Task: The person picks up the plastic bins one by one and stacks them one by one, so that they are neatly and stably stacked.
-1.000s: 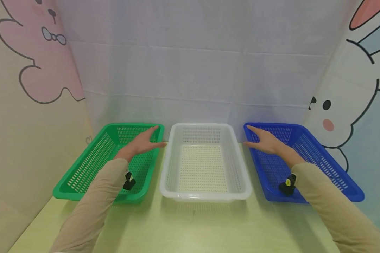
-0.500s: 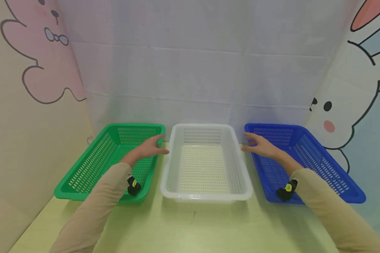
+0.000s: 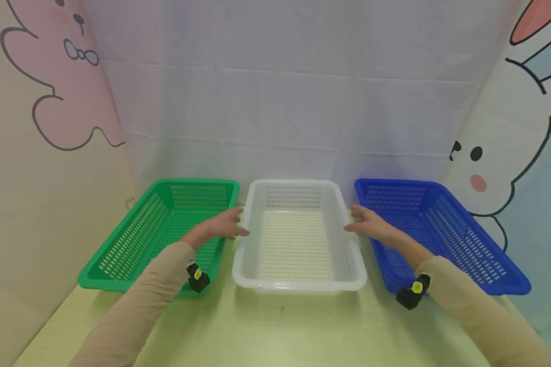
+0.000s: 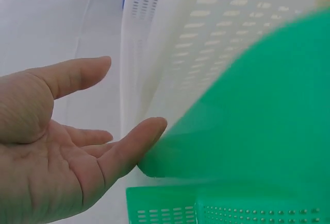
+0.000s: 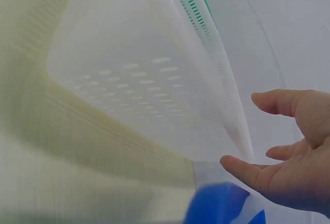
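On opposite sides of the white rectangular plastic basket (image 3: 299, 285), left hand (image 3: 221, 225) and right hand (image 3: 371, 225) hover, fingers loosely extended.

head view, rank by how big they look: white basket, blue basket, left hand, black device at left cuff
1. White basket, blue basket: too alike to rank
2. Left hand
3. Black device

You have a white, rectangular, perforated plastic basket (image 3: 298, 285) sitting upright on the yellow-green bench (image 3: 275, 336), open top upward, one end toward you.
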The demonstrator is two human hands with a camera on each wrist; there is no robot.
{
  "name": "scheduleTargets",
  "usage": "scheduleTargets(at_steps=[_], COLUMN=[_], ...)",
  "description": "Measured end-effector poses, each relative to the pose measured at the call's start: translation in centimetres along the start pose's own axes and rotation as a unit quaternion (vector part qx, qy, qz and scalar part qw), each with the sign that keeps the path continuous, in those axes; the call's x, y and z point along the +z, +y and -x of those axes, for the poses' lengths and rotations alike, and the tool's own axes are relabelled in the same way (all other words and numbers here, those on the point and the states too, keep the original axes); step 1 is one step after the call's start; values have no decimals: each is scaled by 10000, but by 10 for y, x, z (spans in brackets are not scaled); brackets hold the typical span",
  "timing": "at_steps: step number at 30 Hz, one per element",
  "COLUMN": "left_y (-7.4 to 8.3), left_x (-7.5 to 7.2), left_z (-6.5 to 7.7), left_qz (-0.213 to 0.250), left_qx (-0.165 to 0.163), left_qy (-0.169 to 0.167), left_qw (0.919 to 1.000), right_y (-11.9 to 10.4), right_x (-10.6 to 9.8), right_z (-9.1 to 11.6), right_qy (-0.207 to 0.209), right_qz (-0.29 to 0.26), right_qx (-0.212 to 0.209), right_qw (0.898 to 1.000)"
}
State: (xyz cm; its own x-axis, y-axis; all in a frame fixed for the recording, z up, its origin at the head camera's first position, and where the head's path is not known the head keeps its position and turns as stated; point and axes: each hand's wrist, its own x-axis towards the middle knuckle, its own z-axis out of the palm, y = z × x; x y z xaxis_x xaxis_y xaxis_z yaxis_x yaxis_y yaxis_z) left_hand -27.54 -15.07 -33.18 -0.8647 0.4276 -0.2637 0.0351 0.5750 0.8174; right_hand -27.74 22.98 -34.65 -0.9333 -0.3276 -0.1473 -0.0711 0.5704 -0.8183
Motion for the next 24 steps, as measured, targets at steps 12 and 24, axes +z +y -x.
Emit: scheduleTargets(at_steps=[12, 24], left_y=[0, -4], left_x=[5, 6], left_z=[0, -2], left_qz=[95, 174], left_qx=[-499, -495], left_qy=[-134, -229], left_qw=[9986, 9984], right_y=[3, -1], right_x=[16, 24], right_z=[8, 11], right_qy=[-46, 230], right_qz=[-896, -1286], right_qx=[265, 669], right_qw=[9956, 9892])
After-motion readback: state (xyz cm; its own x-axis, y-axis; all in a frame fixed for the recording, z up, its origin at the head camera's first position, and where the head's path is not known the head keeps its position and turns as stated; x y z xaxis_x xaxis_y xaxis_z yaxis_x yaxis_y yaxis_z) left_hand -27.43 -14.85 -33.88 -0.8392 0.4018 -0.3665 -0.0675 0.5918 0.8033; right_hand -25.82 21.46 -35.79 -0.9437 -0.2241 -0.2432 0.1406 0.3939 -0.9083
